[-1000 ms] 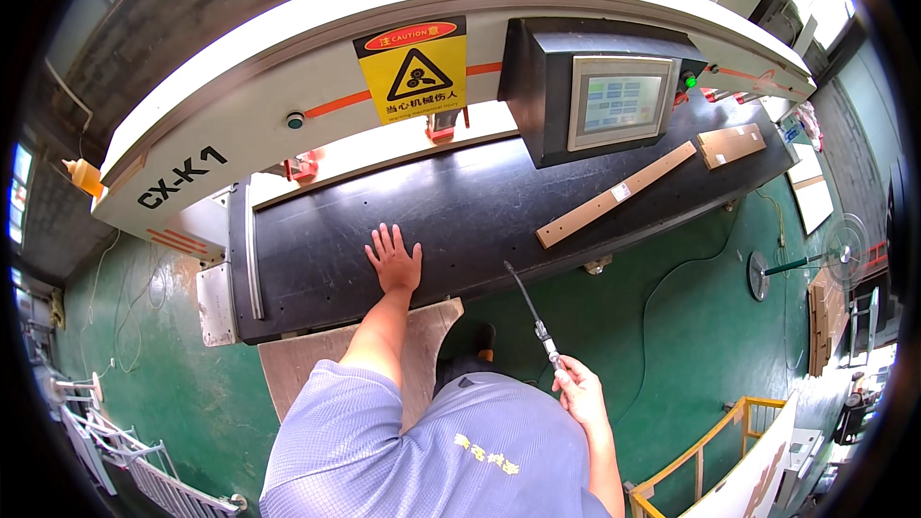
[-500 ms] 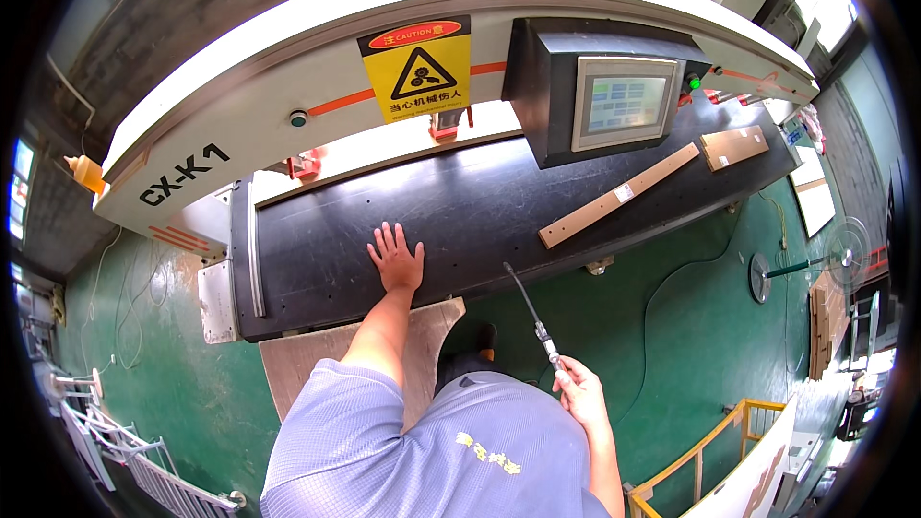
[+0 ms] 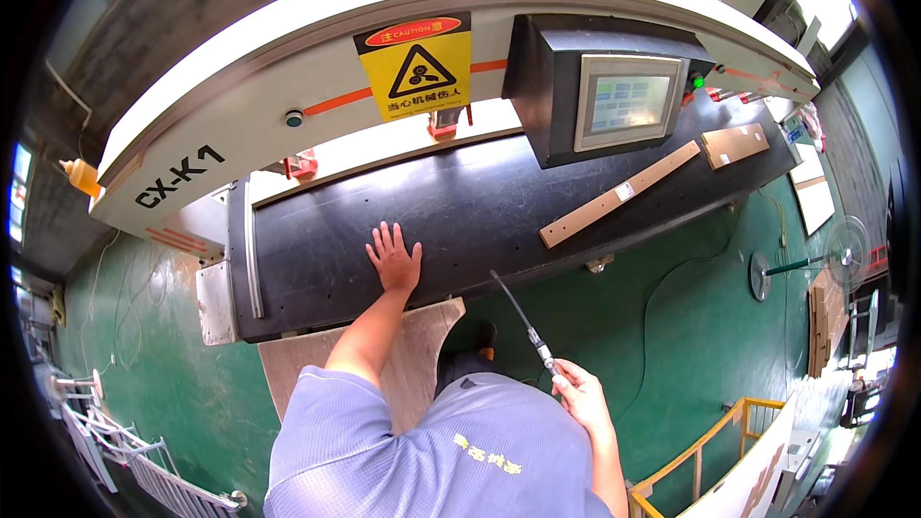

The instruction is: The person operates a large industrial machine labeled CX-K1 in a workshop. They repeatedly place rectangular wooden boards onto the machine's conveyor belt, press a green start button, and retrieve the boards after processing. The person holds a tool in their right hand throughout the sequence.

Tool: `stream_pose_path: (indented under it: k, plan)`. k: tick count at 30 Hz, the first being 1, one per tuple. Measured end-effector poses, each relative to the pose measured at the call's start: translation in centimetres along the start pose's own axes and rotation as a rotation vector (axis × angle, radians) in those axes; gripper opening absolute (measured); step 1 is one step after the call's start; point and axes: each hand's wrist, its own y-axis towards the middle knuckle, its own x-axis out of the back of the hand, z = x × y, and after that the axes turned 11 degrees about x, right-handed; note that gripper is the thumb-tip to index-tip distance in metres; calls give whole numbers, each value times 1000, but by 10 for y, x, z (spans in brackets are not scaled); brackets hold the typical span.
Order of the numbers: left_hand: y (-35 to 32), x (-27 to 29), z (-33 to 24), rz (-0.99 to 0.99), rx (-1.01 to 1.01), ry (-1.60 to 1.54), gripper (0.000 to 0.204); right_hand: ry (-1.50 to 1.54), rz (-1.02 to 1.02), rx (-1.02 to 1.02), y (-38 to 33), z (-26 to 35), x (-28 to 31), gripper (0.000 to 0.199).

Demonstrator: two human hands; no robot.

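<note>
My left hand (image 3: 393, 259) lies flat on the black machine table (image 3: 460, 197), its fingers spread and nothing in them. Closed round the back end of an air blow gun (image 3: 542, 349) is my right hand (image 3: 581, 393), held low in front of my body. The gun's long, thin dark nozzle points up and to the left, its tip by the table's front edge. My fingers partly cover the gun's rear. To the right on the table rest a long brown board (image 3: 624, 194) with a white label and a shorter brown board (image 3: 735, 146).
A white machine beam (image 3: 317, 86) spans the table's back, carrying a yellow warning sign (image 3: 416, 67) and a control screen (image 3: 628, 104). A wooden panel (image 3: 317, 364) juts out below my left arm. A fan (image 3: 848, 254) stands far right; a yellow frame (image 3: 693, 456) stands lower right.
The blow gun's nozzle tip has swung slightly left and down toward the table's front edge. My left hand stays flat on the table, while its elbow has shifted a little left.
</note>
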Motion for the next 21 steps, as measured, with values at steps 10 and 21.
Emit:
stream_pose_path:
  k: [10, 21]
  plan:
    - [119, -3, -43, -87, -186, -237, 72, -13, -22, -48, 9, 4, -10, 40]
    - [301, 6, -74, 318, -154, 141, 76, -8, -169, -123, 24, 15, -25, 43]
